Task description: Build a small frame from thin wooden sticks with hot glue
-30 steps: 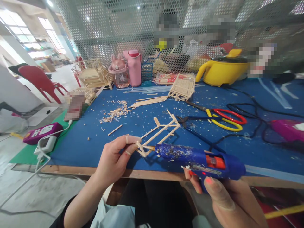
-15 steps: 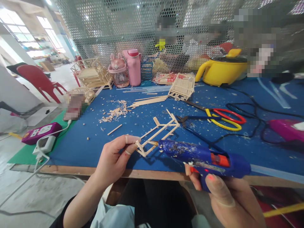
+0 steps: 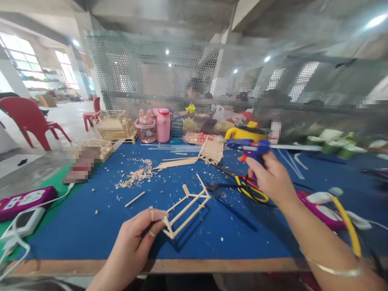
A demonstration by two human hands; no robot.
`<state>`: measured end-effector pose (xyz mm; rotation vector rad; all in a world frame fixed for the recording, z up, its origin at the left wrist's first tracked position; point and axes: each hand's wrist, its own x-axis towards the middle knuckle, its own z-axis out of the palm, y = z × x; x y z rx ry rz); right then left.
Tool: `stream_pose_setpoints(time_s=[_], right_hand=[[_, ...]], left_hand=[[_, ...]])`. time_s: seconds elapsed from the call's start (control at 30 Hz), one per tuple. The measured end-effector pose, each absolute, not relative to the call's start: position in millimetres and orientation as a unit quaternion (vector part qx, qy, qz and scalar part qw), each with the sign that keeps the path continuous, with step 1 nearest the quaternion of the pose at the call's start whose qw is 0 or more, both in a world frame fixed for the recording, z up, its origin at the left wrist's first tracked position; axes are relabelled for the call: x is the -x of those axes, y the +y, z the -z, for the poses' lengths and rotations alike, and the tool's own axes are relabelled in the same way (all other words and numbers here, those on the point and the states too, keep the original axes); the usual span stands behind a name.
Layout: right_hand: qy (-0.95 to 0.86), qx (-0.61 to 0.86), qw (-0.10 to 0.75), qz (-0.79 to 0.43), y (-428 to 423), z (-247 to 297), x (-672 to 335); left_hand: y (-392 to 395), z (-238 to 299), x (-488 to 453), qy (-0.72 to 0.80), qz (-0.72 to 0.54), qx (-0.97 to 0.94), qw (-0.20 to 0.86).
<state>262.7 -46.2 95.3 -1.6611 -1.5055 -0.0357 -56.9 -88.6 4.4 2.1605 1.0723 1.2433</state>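
My left hand (image 3: 139, 232) pinches the near left corner of a small frame (image 3: 188, 214) made of thin wooden sticks, tilted just above the blue tabletop. Raised over the back right of the table, my right hand (image 3: 269, 173) is wrapped round the grip of a blue hot glue gun (image 3: 247, 147). The gun's nozzle points left, in front of the yellow pot. Under the right hand lie scissors with red and yellow handles (image 3: 251, 193), partly covered by it. Blue-handled pliers (image 3: 232, 206) rest right of the frame.
A loose stick (image 3: 135, 199), wood scraps (image 3: 138, 176) and a bundle of sticks (image 3: 177, 162) lie on the blue table (image 3: 91, 234). Behind stand a stick-built piece (image 3: 211, 149), a pink bottle (image 3: 164, 126) and a yellow pot (image 3: 239, 131). Power strips (image 3: 28, 202) with cables flank both sides.
My right hand has carried the glue gun away from the frame, up and toward the back of the table. My left hand still pinches the frame. The head view has tilted upward.
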Motion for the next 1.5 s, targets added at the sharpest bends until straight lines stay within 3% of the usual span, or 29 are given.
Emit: stream_pose_setpoints(time_s=[0.1,0.2,0.3,0.47,0.57,0.7,0.77,0.93,1.07,1.27,1.5], right_hand=[[-0.640,0.720,0.236,0.124,8.2,-107.3,-270.6],[-0.635,0.747,0.113,0.159,56.9,-103.3,-270.4],[-0.644,0.751,0.055,0.138,95.9,-93.0,-266.8],[-0.668,0.738,0.041,0.087,127.1,-82.9,-261.0],[-0.641,0.755,0.054,0.129,114.3,-86.9,-254.1],[-0.672,0.679,0.162,0.248,66.0,-89.6,-237.3],[-0.708,0.643,0.206,0.205,40.5,-83.4,-230.3],[-0.782,0.580,0.197,-0.111,3.1,-51.8,-229.0],[-0.788,0.498,0.264,-0.249,-7.3,-32.8,-229.7],[-0.766,0.471,0.364,-0.241,-13.9,-25.8,-214.3],[-0.770,0.465,0.399,-0.178,-17.4,-27.7,-210.5]], left_hand=[[-87.4,-6.5,56.9,0.368,-0.454,-0.784,0.209],[-85.8,-10.1,56.2,0.349,-0.462,-0.784,0.226],[-84.5,-12.6,54.6,0.342,-0.466,-0.778,0.248],[-84.8,-11.9,53.7,0.348,-0.470,-0.767,0.263],[-85.6,-10.9,54.9,0.347,-0.464,-0.761,0.293],[-87.6,-10.5,55.3,0.354,-0.461,-0.749,0.318],[-88.2,-9.9,54.9,0.361,-0.466,-0.743,0.317],[-80.1,-12.0,58.5,0.403,-0.466,-0.731,0.294],[-60.3,-27.1,66.7,0.388,-0.431,-0.774,0.254],[-23.8,-45.7,66.4,0.362,-0.443,-0.760,0.308],[9.2,-36.0,58.7,0.351,-0.458,-0.701,0.419]])
